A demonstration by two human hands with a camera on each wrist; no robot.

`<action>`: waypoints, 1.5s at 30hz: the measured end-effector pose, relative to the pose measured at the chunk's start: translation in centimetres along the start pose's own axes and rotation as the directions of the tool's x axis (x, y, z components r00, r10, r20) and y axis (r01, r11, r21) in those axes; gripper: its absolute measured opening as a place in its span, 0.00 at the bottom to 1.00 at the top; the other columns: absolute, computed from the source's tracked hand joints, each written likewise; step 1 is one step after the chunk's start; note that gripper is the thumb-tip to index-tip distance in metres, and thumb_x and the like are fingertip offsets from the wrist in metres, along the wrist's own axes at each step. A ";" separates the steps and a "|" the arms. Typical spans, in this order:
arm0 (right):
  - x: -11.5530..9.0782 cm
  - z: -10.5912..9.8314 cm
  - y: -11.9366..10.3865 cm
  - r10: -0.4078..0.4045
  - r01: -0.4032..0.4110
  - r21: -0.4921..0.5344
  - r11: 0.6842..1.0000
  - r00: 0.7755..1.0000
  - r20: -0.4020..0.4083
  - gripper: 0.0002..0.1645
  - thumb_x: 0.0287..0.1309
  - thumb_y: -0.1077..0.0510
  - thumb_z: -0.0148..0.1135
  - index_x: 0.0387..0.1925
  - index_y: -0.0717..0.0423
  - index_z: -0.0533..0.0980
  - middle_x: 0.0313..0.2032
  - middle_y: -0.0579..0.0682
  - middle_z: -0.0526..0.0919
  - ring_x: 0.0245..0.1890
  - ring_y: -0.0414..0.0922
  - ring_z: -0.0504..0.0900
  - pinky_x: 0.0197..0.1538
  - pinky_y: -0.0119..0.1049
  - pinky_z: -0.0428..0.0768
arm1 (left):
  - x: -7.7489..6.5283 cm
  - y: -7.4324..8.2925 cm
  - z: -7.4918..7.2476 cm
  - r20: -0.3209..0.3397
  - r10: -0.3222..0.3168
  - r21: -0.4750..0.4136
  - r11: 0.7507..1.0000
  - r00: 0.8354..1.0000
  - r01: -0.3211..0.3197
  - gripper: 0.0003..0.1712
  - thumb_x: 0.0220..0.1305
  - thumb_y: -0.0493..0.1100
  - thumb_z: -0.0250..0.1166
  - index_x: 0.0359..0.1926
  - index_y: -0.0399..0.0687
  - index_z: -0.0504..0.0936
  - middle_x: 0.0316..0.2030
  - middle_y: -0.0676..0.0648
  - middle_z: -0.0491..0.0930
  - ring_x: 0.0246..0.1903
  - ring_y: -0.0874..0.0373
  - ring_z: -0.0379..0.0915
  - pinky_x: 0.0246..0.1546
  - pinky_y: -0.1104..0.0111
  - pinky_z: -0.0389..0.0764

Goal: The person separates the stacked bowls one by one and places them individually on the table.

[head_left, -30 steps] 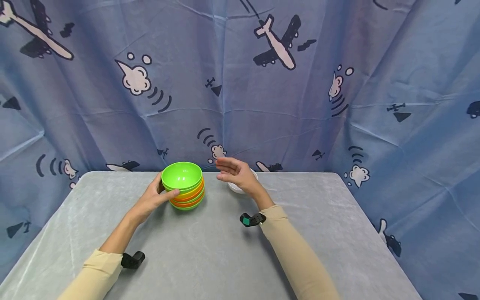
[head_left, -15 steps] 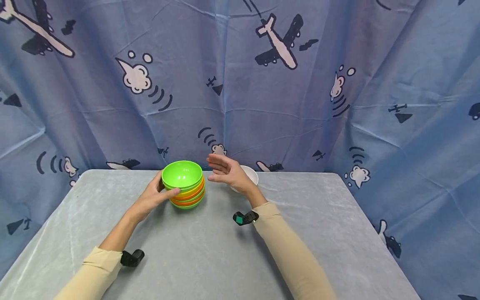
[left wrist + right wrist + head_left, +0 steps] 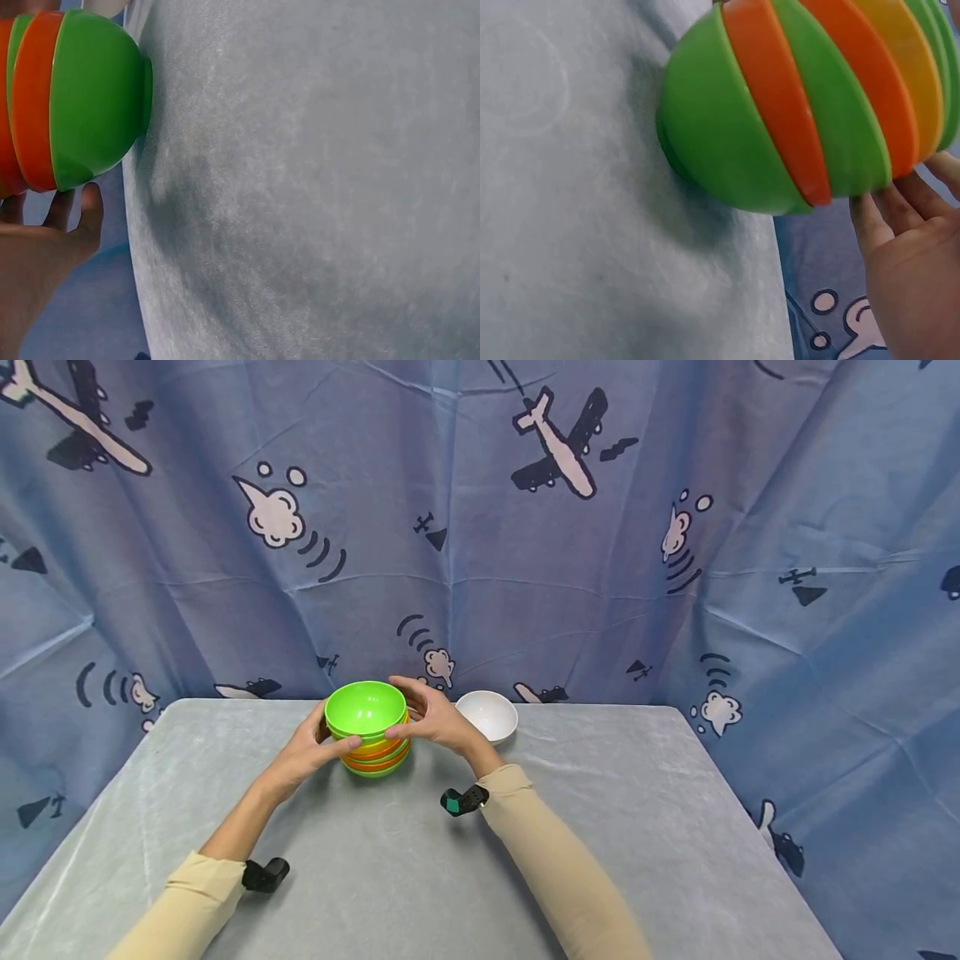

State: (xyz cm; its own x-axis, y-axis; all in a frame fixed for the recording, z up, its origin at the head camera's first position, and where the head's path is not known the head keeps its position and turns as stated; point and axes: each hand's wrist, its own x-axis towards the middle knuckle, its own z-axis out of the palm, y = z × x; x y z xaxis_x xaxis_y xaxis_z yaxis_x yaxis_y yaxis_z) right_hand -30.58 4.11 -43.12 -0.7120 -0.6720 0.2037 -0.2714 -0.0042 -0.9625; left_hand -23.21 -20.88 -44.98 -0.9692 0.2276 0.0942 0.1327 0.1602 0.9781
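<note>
A stack of several nested bowls (image 3: 366,710), green, yellow and orange with a green one on top, stands upright near the table's back edge in the head view. My left hand (image 3: 302,758) holds its left side, thumb in front and fingers partly hidden behind. From the right, my right hand (image 3: 437,720) grips the upper bowls, its thumb across the front. In the left wrist view, the left fingers (image 3: 91,206) lie against the stack's side. The right wrist view has the right fingers (image 3: 870,221) at the rims of the stacked bowls.
Just right of the right hand sits a white bowl (image 3: 487,717) near the back edge. A grey cloth covers the table (image 3: 420,860). Behind it hangs a blue curtain (image 3: 360,568) printed with planes and clouds.
My right hand has moved left from in front of the white bowl to the coloured stack and now grips it. The white bowl has come into full view. My left hand stays put.
</note>
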 end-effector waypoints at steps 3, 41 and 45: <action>0.1 0.4 0.3 0.021 -0.022 -0.032 0.999 1.000 -0.011 0.50 0.57 0.70 0.72 0.76 0.62 0.58 0.71 0.55 0.66 0.69 0.45 0.67 0.68 0.36 0.66 | -0.1 0.0 0.1 0.001 0.002 0.001 1.000 1.000 -0.002 0.50 0.69 0.44 0.69 0.80 0.45 0.48 0.72 0.37 0.58 0.70 0.39 0.55 0.67 0.41 0.57; 0.8 -0.6 -1.2 -0.119 0.126 0.037 0.991 0.982 -0.150 0.49 0.51 0.76 0.72 0.73 0.62 0.63 0.65 0.57 0.71 0.64 0.50 0.73 0.66 0.41 0.70 | 0.2 0.0 -0.2 0.015 -0.005 0.014 1.000 1.000 0.005 0.50 0.68 0.44 0.68 0.81 0.48 0.48 0.73 0.39 0.57 0.70 0.38 0.55 0.67 0.41 0.58; 0.5 -1.1 -1.5 -0.116 0.124 0.039 0.992 0.981 -0.158 0.50 0.50 0.76 0.73 0.73 0.61 0.63 0.65 0.55 0.72 0.63 0.49 0.74 0.65 0.41 0.71 | 0.3 0.1 -0.3 0.009 -0.016 0.023 1.000 1.000 0.016 0.50 0.68 0.44 0.69 0.81 0.49 0.48 0.73 0.38 0.56 0.71 0.38 0.53 0.68 0.41 0.56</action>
State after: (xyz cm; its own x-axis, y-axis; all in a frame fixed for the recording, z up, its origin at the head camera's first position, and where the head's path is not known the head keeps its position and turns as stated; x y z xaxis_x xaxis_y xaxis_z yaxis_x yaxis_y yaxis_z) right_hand -31.23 4.60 -41.40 -0.7692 -0.5411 0.3398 -0.3317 -0.1164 -0.9362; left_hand -23.51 -21.07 -44.86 -0.9693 0.2334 0.0773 0.1223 0.1853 0.9750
